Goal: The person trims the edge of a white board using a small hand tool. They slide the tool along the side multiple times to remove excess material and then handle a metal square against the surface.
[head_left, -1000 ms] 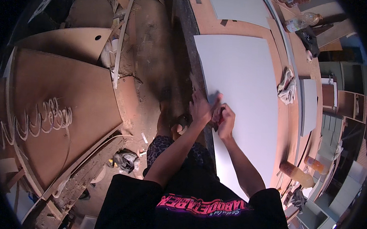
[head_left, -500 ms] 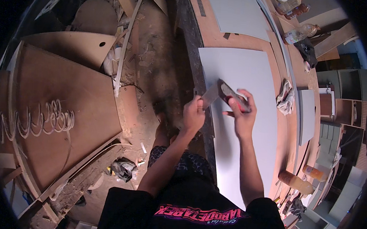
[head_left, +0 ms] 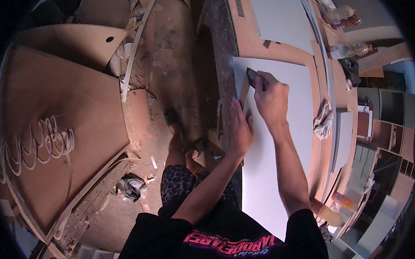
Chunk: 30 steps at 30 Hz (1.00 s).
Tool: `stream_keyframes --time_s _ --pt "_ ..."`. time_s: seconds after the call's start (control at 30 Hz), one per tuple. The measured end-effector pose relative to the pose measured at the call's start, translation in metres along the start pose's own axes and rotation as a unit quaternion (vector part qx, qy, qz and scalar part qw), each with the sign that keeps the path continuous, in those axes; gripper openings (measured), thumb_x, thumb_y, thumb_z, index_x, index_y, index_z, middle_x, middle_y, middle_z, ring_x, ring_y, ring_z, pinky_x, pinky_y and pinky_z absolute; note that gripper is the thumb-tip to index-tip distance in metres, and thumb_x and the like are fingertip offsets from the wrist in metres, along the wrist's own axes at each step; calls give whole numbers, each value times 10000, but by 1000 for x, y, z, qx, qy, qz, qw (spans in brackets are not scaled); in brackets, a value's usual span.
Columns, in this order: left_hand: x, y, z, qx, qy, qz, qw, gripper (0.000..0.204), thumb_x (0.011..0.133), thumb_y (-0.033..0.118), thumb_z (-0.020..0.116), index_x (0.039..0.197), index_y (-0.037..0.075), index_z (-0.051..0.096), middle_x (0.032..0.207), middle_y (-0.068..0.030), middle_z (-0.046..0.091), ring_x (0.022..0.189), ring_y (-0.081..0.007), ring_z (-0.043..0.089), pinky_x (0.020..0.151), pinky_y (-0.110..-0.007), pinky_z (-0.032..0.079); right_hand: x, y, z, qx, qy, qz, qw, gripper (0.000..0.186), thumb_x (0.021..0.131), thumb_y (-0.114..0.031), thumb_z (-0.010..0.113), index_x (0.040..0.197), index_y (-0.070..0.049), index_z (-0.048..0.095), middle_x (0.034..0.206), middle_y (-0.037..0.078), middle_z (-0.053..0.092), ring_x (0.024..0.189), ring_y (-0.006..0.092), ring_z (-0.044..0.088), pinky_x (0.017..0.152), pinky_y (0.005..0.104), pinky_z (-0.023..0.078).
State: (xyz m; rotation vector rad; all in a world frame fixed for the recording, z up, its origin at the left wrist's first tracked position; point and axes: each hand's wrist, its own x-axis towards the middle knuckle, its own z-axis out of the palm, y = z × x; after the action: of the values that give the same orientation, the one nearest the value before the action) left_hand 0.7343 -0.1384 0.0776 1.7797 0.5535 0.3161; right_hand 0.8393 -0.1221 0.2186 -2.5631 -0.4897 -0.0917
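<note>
A long white panel (head_left: 276,146) lies on the workbench. My right hand (head_left: 272,102) is closed round a dark knife-like tool (head_left: 252,77), whose tip rests at or just above the panel near its far left corner. The tool's handle is mostly hidden by my fingers, so its exact kind is unclear. My left hand (head_left: 241,131) lies along the panel's left edge with the fingers stretched out. Beyond its fingertips a narrow brownish-grey strip (head_left: 245,90) runs toward the tool.
Another white panel (head_left: 281,21) lies farther along the bench. To the right are a crumpled cloth (head_left: 323,120), plastic bottles (head_left: 350,51) and a grey board (head_left: 341,140). On the left, a coiled hose (head_left: 45,143) rests on a brown board (head_left: 74,96). Scraps litter the floor.
My right hand has swung forward and left, bringing the tool down to the panel's edge. My left hand, which pinched a flat strip in the air, now lies stretched along that edge.
</note>
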Motion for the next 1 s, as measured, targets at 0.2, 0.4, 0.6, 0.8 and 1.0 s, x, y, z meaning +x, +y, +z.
stream_keyframes --time_s 0.2,0.4,0.6,0.8,1.0 --pt "-2 -13 3 -35 22 32 999 718 1042 353 454 1506 -110 159 1538 -361 220 1443 -482 233 1190 -489 229 17 0 8 15 13 -43 999 201 888 -54 620 1037 46 709 834 227 720 750 311 738 692 362 572" --pt "3 -20 1 -29 20 9 999 744 1037 391 457 1503 -111 168 1542 -353 223 1440 -488 235 1186 -498 232 35 -16 4 27 3 -33 999 195 885 -43 607 1034 24 713 841 219 722 765 308 739 717 369 575" --pt "-1 -12 -2 -44 -5 -13 999 775 1033 421 451 1500 -123 157 1545 -356 212 1445 -489 221 1193 -490 220 38 16 28 -12 -31 -27 999 209 851 -74 615 1013 5 720 862 272 676 817 434 675 790 471 542" --pt "0 -16 -2 -74 -21 -37 996 819 1026 444 453 1502 -134 121 1547 -363 194 1460 -465 203 1207 -459 193 55 7 35 -13 -4 -45 999 207 875 -68 617 1035 17 716 853 246 702 781 366 716 757 409 561" --pt "0 -6 -11 -85 -74 -90 990 828 1030 433 445 1499 -146 83 1567 -362 122 1482 -443 143 1222 -439 148 73 12 44 -34 15 -95 995 185 874 -64 611 995 29 715 841 247 699 760 375 706 750 409 556"
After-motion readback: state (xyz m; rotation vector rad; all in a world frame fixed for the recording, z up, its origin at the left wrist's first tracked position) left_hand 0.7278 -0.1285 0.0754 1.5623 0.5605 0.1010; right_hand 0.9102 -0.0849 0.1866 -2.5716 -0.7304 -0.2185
